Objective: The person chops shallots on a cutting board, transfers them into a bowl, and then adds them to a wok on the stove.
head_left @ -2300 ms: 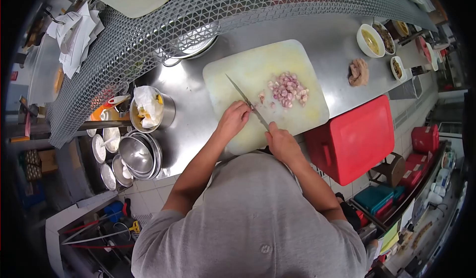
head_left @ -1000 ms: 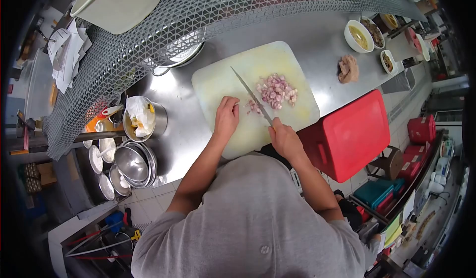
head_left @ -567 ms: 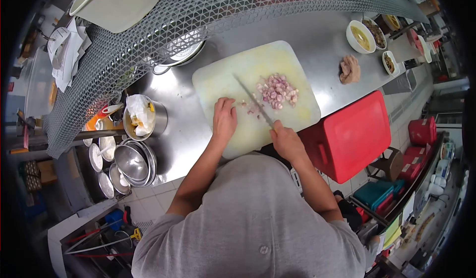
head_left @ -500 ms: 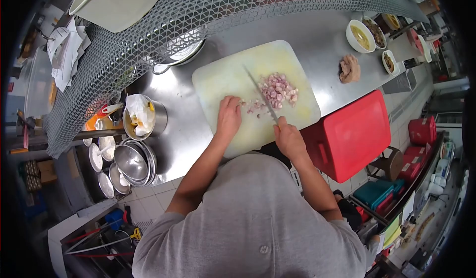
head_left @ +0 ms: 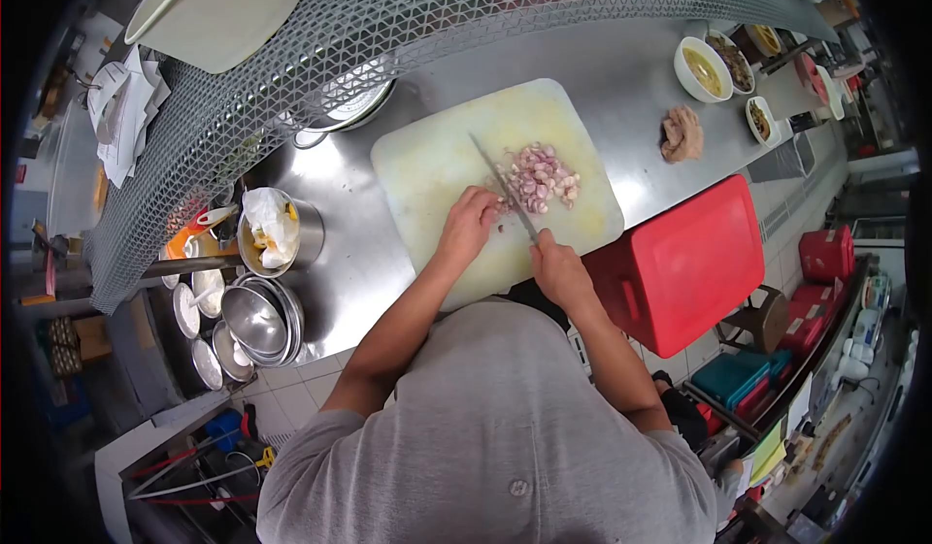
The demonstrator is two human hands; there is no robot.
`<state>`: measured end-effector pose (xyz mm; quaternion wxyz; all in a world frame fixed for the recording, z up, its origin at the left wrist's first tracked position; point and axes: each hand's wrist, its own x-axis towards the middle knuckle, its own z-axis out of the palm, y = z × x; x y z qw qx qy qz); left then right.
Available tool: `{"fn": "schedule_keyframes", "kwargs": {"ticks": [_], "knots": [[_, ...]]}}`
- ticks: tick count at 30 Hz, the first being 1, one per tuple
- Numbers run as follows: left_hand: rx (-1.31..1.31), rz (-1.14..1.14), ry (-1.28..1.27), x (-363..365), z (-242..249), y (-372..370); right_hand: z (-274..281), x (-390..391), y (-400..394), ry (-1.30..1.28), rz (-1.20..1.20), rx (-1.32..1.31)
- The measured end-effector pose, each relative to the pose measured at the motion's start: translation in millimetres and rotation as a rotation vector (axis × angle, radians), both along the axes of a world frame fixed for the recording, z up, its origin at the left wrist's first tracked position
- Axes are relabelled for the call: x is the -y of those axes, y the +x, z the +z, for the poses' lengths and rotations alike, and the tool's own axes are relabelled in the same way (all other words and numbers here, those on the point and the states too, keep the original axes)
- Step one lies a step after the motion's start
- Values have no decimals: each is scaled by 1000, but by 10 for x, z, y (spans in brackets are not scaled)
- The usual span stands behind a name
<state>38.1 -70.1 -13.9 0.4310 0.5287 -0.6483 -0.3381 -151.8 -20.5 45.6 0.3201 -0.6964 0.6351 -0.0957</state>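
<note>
A white, yellow-stained cutting board (head_left: 422, 170) lies on the steel counter. My right hand (head_left: 562, 271) is closed round the handle of a kitchen knife (head_left: 501, 183), whose long blade points away from me to the upper left across the board. Just left of the blade, my left hand (head_left: 469, 224) rests with bent fingers pressed on small shallot pieces, which its fingertips partly cover. To the right of the blade sits a pile of pinkish shallots (head_left: 546, 177), with some pieces close against the metal.
A red lidded bin (head_left: 694, 263) stands right of the board. A crumpled brown cloth (head_left: 682, 134) and bowls of food, one yellowish (head_left: 703, 70), lie beyond. At left are a steel pot (head_left: 309, 233) and stacked metal bowls (head_left: 257, 319). Wire mesh (head_left: 388, 20) overhangs the back.
My left hand has moved right and slightly up, from beside the small shallot pieces onto them, close to the blade. The knife and right hand have shifted slightly left.
</note>
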Motion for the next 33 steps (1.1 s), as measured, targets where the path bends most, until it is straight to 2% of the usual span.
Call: {"fn": "schedule_keyframes", "kwargs": {"ticks": [4,8,11,14,18,24,27,30,33], "knots": [[73,-13,6,-97,30,68,30,16,13,47,8,-29],[107,54,-66,-120,-17,97,-80,-19,15,26,17,-36],[114,105,-58,-173,21,153,58,-11,40,35,33,-5],[117,138,-18,-198,46,168,-139,-72,53,9,108,-11],[162,149,-2,-303,20,113,47,-58,91,56,101,-18],[87,128,19,-314,24,-67,-34,26,18,42,89,-55],[-9,139,-3,-282,81,-137,9,88,-32,10,86,-6],[-9,120,23,-284,61,-132,-166,108,-116,75,102,15],[65,88,-52,-427,251,-255,-127,270,-278,-11,198,165]]}}
